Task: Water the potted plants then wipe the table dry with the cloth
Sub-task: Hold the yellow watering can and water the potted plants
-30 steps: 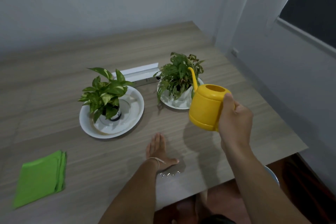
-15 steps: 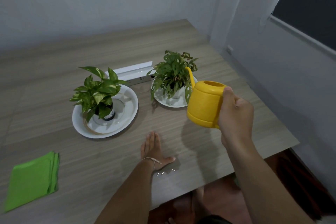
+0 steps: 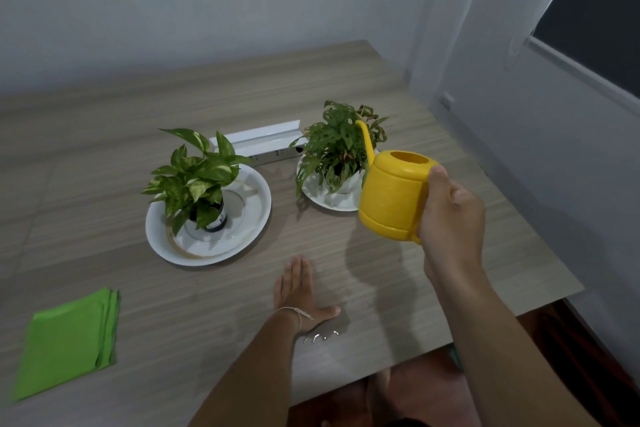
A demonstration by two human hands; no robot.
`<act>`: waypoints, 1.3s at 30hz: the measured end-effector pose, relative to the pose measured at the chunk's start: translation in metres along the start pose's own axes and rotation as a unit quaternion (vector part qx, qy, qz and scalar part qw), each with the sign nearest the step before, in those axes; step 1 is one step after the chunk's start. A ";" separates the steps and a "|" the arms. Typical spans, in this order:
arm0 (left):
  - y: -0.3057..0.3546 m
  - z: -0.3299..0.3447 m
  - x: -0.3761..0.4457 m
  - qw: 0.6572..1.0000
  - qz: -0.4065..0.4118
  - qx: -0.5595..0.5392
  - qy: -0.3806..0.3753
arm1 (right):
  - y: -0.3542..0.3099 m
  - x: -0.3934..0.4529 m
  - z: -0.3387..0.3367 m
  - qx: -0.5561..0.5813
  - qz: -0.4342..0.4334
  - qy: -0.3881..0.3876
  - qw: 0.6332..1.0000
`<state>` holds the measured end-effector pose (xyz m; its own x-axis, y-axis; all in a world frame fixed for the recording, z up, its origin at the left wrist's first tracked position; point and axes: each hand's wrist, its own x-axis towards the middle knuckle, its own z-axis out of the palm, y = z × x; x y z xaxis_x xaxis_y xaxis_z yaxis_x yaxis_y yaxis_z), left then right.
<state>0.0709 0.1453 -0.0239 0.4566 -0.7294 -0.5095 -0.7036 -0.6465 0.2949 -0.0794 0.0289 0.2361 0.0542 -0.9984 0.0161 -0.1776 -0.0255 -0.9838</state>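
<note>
A wood-grain table (image 3: pixel 104 184) with pale horizontal streaks fills most of the view, its far edge against a grey wall. 2 white dishes stand on it: a larger plate (image 3: pixel 258 215) left of centre bearing a variegated potted plant (image 3: pixel 194 177), and a smaller saucer (image 3: pixel 341 203) to the right bearing a lacy-leaved potted plant (image 3: pixel 341 140). Behind and between them lies a white power strip (image 3: pixel 263 146). A folded green cloth (image 3: pixel 67 340) lies near the front left edge. The left hand (image 3: pixel 299 291) rests flat on the tabletop, and a few water drops (image 3: pixel 320 336) glisten just beside its wrist.
</note>
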 end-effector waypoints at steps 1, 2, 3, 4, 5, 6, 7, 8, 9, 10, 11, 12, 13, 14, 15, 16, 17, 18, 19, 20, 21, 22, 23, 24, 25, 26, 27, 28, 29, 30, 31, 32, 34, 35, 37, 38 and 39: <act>0.000 0.000 0.000 1.000 0.001 -0.001 -0.001 | 0.000 -0.001 0.002 -0.002 -0.002 -0.003 1.000; -0.001 0.000 0.000 1.000 0.002 -0.002 -0.002 | -0.001 -0.001 0.003 -0.005 -0.003 -0.005 1.000; -0.001 0.000 0.000 1.000 0.002 -0.003 -0.002 | -0.001 -0.002 0.005 -0.007 -0.004 -0.008 1.000; -0.001 0.000 -0.001 1.000 0.003 -0.003 -0.002 | -0.001 -0.003 0.006 -0.007 -0.003 -0.012 1.000; -0.001 0.000 -0.001 1.000 0.003 -0.003 -0.003 | -0.001 -0.004 0.007 -0.006 -0.003 -0.015 1.000; -0.002 0.000 -0.001 1.000 0.004 -0.004 -0.004 | -0.001 -0.006 0.007 -0.006 -0.003 -0.019 1.000; -0.002 0.000 -0.001 1.000 0.005 -0.005 -0.005 | 0.000 -0.007 0.006 -0.007 -0.003 -0.022 1.000; -0.003 0.000 0.000 1.000 0.005 -0.007 -0.006 | 0.000 -0.008 0.005 -0.010 -0.004 -0.027 1.000; -0.003 0.000 0.000 1.000 0.006 -0.008 -0.006 | 0.001 -0.010 0.004 -0.014 -0.006 -0.030 0.999; -0.003 0.000 0.000 1.000 0.006 -0.008 -0.005 | 0.002 -0.012 0.002 -0.017 -0.008 -0.031 0.999; -0.003 0.000 0.000 1.000 0.006 -0.009 -0.005 | 0.003 -0.014 0.000 -0.018 -0.009 -0.032 0.999; -0.003 0.001 0.000 1.000 0.007 -0.010 -0.005 | 0.004 -0.017 -0.002 -0.016 -0.009 -0.033 0.999; -0.003 0.001 0.000 1.000 0.007 -0.011 -0.005 | 0.004 -0.019 -0.004 -0.013 -0.009 -0.034 0.999; -0.003 0.001 0.000 1.000 0.008 -0.011 -0.004 | 0.005 -0.021 -0.005 -0.012 -0.010 -0.033 0.999; -0.003 0.001 0.000 1.000 0.007 -0.010 -0.003 | 0.006 -0.023 -0.007 -0.011 -0.010 -0.030 0.999; -0.003 0.000 0.000 1.000 0.007 -0.009 -0.003 | 0.006 -0.024 -0.009 -0.010 -0.010 -0.027 1.000; -0.003 0.000 0.000 1.000 0.007 -0.007 -0.004 | 0.007 -0.024 -0.010 -0.011 -0.009 -0.025 1.000; -0.003 0.000 0.000 1.000 0.006 -0.007 -0.005 | 0.007 -0.024 -0.011 -0.013 -0.009 -0.024 1.000; -0.002 0.000 0.000 1.000 0.005 -0.007 -0.005 | 0.008 -0.024 -0.012 -0.014 -0.008 -0.023 1.000; -0.002 0.000 -0.001 1.000 0.004 -0.007 -0.004 | 0.008 -0.025 -0.014 -0.015 -0.007 -0.019 1.000; -0.001 0.000 -0.001 1.000 0.004 -0.007 -0.003 | 0.009 -0.025 -0.015 -0.014 -0.005 -0.015 1.000; -0.001 0.000 -0.001 1.000 0.004 -0.008 -0.002 | 0.010 -0.025 -0.016 -0.015 -0.003 -0.011 1.000; -0.001 0.000 -0.002 1.000 0.005 -0.008 -0.002 | 0.010 -0.025 -0.017 -0.016 0.000 -0.008 1.000; -0.001 -0.001 -0.002 1.000 0.006 -0.009 -0.002 | 0.010 -0.025 -0.018 -0.017 0.003 -0.005 1.000; -0.001 -0.001 -0.002 1.000 0.006 -0.010 -0.002 | 0.010 -0.025 -0.019 -0.016 0.006 -0.004 1.000; -0.001 -0.001 -0.003 1.000 0.006 -0.010 -0.001 | 0.009 -0.024 -0.020 -0.016 0.008 -0.003 1.000; -0.001 -0.001 -0.003 1.000 0.005 -0.009 0.000 | 0.009 -0.023 -0.020 -0.015 0.010 -0.001 1.000; 0.000 -0.001 -0.002 1.000 0.004 -0.008 0.000 | 0.009 -0.023 -0.021 -0.014 0.010 0.002 1.000; -0.001 -0.001 -0.002 1.000 0.004 -0.006 0.000 | 0.009 -0.021 -0.020 -0.013 0.009 0.004 1.000; -0.001 -0.001 -0.002 1.000 0.004 -0.005 0.000 | 0.008 -0.020 -0.020 -0.012 0.007 0.006 1.000; -0.001 0.000 -0.002 1.000 0.003 -0.004 0.000 | 0.008 -0.019 -0.019 -0.010 0.005 0.008 1.000; -0.001 0.000 -0.002 1.000 0.003 -0.005 -0.001 | 0.009 -0.017 -0.018 -0.006 0.004 0.009 1.000; -0.001 0.000 -0.001 1.000 0.002 -0.007 -0.001 | 0.010 -0.014 -0.016 0.001 0.006 0.006 1.000; -0.001 0.000 -0.001 1.000 0.003 -0.008 -0.001 | 0.011 -0.012 -0.015 0.000 0.008 0.002 1.000; -0.001 0.000 -0.001 1.000 0.003 -0.010 0.001 | 0.012 -0.011 -0.013 0.001 0.015 -0.001 1.000; -0.001 0.000 -0.001 1.000 0.004 -0.011 0.002 | 0.013 -0.011 -0.012 0.007 0.019 -0.001 1.000; -0.002 0.000 -0.001 1.000 0.004 -0.010 0.001 | 0.014 -0.011 -0.011 0.014 0.023 -0.001 1.000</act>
<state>0.0716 0.1468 -0.0237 0.4523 -0.7346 -0.5058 -0.6956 -0.6455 0.3155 -0.0934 0.0388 0.2242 0.0486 -0.9984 -0.0296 -0.1521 0.0219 -0.9881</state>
